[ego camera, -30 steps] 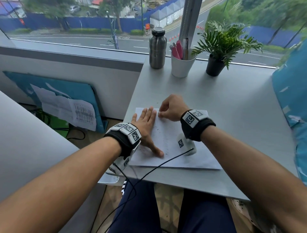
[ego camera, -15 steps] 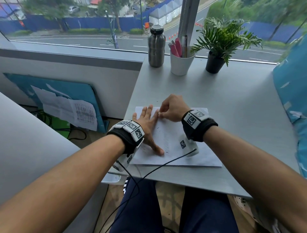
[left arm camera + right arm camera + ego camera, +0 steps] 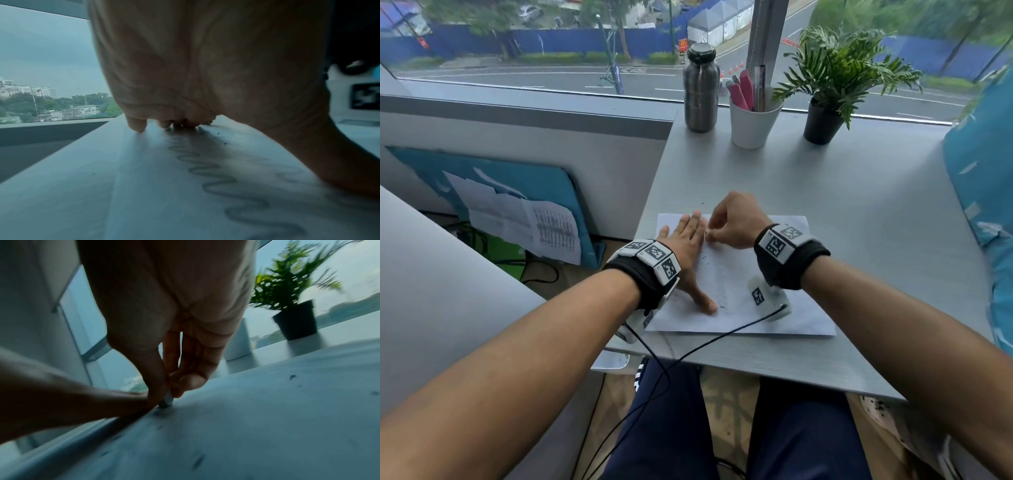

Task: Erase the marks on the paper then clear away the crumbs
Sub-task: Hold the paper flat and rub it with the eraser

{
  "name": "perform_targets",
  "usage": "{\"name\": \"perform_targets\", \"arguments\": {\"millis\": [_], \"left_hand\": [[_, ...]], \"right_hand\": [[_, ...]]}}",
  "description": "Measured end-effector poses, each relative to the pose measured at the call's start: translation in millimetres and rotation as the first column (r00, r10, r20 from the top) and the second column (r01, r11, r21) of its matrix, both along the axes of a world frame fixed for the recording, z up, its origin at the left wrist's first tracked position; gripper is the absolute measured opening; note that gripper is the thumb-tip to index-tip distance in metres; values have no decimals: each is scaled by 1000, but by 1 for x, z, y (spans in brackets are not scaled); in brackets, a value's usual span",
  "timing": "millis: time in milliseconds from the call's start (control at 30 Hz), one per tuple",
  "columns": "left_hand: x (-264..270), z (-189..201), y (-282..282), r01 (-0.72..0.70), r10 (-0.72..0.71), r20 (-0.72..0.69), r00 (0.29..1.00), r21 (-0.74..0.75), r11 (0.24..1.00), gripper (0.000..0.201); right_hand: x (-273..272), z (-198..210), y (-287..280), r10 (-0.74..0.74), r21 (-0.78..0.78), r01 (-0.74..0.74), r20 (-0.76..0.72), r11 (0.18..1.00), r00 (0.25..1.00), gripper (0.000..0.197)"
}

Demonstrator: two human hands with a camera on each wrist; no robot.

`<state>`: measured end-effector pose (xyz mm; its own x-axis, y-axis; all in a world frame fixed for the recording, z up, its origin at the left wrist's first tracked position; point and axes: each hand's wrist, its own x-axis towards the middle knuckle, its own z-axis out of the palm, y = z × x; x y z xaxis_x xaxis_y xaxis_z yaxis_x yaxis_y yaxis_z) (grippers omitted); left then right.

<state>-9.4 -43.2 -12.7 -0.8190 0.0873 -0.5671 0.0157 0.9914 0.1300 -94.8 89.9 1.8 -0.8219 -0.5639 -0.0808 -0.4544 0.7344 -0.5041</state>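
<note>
A: Right hand [image 3: 736,222] grip pinching the eraser [image 3: 167,400], tip on the paper [image 3: 774,318] near its far-left corner. Left hand [image 3: 685,250] flat, fingers spread, pinning the sheet.

B: Wavy marks [image 3: 226,181] remain under the left palm. I'd use short strokes away from it.

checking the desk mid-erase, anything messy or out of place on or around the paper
Dark eraser crumbs are scattered on the paper, and a few specks lie on the table past its far edge. Wavy pencil marks remain under the flat left hand. Nothing looks torn or spilled.
</note>
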Motion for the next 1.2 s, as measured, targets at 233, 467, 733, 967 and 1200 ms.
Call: {"name": "perform_targets", "arguments": {"millis": [233, 467, 733, 967, 1200], "left_hand": [[1, -2, 1, 2, -2, -20, 1000, 34, 999, 168], [2, -2, -2, -7, 8, -26, 1000, 37, 999, 167], [1, -1, -1, 3, -2, -30, 1000, 37, 999, 165], [2, -3, -1, 9, -8, -28, 1000, 29, 1000, 164], [1, -3, -1, 7, -6, -27, 1000, 24, 1000, 164]], "right_hand": [[2, 0, 6, -38, -12, 38, -7, 999, 999, 13], [-1, 2, 5, -98, -22, 99, 12, 995, 995, 13], [0, 9, 5, -31, 43, 31, 3, 999, 1000, 14], [1, 6, 9, -58, 20, 58, -20, 998, 998, 13], [4, 7, 9, -42, 23, 42, -14, 999, 999, 12]]}}
